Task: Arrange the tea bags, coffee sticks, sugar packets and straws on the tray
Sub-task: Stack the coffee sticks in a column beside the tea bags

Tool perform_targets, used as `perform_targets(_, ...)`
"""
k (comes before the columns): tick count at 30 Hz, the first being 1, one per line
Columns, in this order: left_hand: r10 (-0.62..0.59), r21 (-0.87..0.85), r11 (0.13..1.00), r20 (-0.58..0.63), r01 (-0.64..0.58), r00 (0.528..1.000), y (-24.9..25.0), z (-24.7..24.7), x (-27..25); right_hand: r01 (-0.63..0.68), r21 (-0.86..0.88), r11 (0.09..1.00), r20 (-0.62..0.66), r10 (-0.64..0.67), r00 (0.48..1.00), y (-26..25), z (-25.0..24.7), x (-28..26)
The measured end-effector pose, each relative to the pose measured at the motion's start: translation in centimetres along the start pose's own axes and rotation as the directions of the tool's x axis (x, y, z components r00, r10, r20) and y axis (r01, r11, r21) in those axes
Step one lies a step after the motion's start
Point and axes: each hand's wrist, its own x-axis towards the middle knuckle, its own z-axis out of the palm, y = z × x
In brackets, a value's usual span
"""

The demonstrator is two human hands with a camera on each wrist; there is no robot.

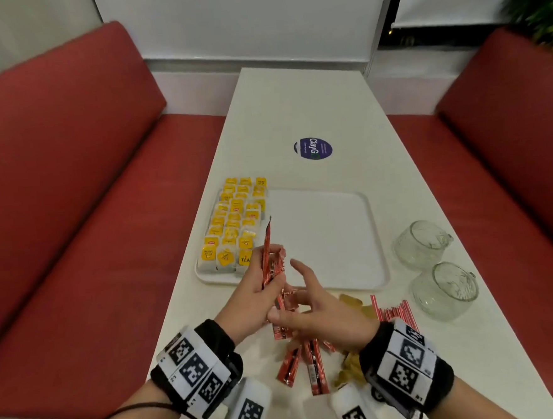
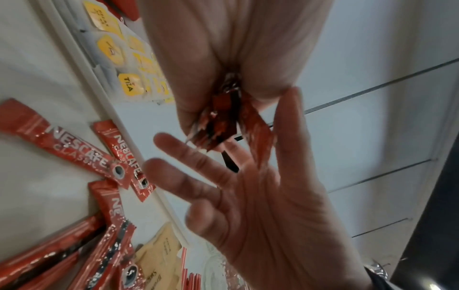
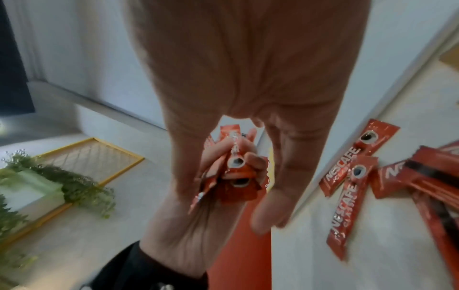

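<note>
Head view: left hand (image 1: 251, 296) raised over the near edge of the white tray (image 1: 373, 235), fingers curled round a bundle of red coffee sticks (image 1: 270, 262), one stick poking up past the rest. Right hand (image 1: 321, 307) just beside it, fingers spread and relaxed, holding nothing. Tea bags (image 1: 234, 227) with yellow tags fill the tray's left side in rows; rest of tray bare. Loose coffee sticks (image 1: 313, 360) lie on the table (image 1: 310, 108) below the hands, tan sugar packets (image 1: 353, 302) and red-striped straws (image 1: 397, 312) to their right. Two glass cups (image 1: 423, 243) right of the tray, a round blue sticker (image 1: 312, 148) farther up the table. Red bench seats (image 1: 71, 191) on both sides

Left wrist view: left hand (image 2: 223, 58) clamped on the stick bundle (image 2: 218, 117), ends fanning out; right hand's open palm (image 2: 268, 196) faces it, fingers apart. Loose Nescafe sticks (image 2: 74, 149) on the table, tea bags (image 2: 111, 49) on the tray

Right wrist view: right hand (image 3: 248, 78) open, fingers straight; past them the left hand grips the bundle (image 3: 236, 172). Loose sticks (image 3: 347, 186) on the table at right
</note>
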Motion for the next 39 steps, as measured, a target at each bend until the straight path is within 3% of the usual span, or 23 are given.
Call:
perform_targets(3, 0.029, -0.015, 0.999, -0.042, -0.029, 0.999, 0.0, 0.0, 0.9, 0.023, 0.096, 0.995, 0.053, -0.028, 0.998, -0.7, -0.3, 0.7)
perform_targets(8, -0.074, -0.173, 0.983, -0.082, 0.059, 0.994, -0.2, -0.5, 2.5, 0.069, 0.073, 0.995, -0.03, -0.067, 0.997, -0.9, -0.7, 2.4)
perform_targets(12, -0.099, -0.154, 0.983, -0.018, 0.095, 0.995, -0.2, -1.0, 3.5, 0.124, -0.268, 0.955, -0.144, -0.168, 0.975, -1.2, -2.0, 3.4)
perform_targets(15, -0.091, -0.051, 0.994, 0.088, 0.096, 0.992, 0.2, -1.6, 3.9, 0.239, -0.446, 0.862, -0.165, -0.342, 0.925, -2.7, -3.7, 3.9)
perform_targets(17, -0.085, 0.069, 0.995, 0.169, 0.074, 0.982, 0.5, -1.9, 4.0, 0.336, -0.524, 0.783, -0.14, -0.468, 0.873, -3.8, -4.6, 4.4)
perform_targets(19, -0.101, 0.098, 0.992, 0.224, 0.081, 0.969, 1.0, -1.8, 4.1, 0.408, -0.509, 0.758, -0.116, -0.529, 0.84, -4.8, -5.0, 5.1)
perform_targets(23, -0.126, 0.035, 0.992, 0.252, 0.121, 0.96, 1.1, -1.7, 4.1, 0.434, -0.395, 0.81, -0.165, -0.527, 0.833, -5.4, -5.4, 6.3)
perform_targets(26, -0.162, -0.057, 0.982, 0.219, 0.178, 0.962, 0.7, -2.0, 4.4, 0.391, -0.314, 0.865, -0.166, -0.456, 0.874, -5.2, -5.5, 6.6)
perform_targets(33, -0.235, -0.2, 0.948, 0.079, 0.246, 0.969, 0.5, -1.9, 6.6, 0.277, -0.5, 0.82, -0.135, -0.39, 0.911, -4.6, -5.7, 7.7)
perform_targets(36, -0.25, -0.319, 0.917, 0.016, 0.242, 0.968, 0.9, -1.8, 7.8, 0.269, -0.439, 0.857, -0.028, -0.312, 0.95, -4.1, -5.9, 7.5)
perform_targets(39, -0.273, -0.38, 0.888, 0.012, 0.257, 0.962, 1.3, -1.7, 9.0, 0.277, -0.491, 0.826, 0.036, -0.299, 0.954, -3.4, -5.9, 8.1)
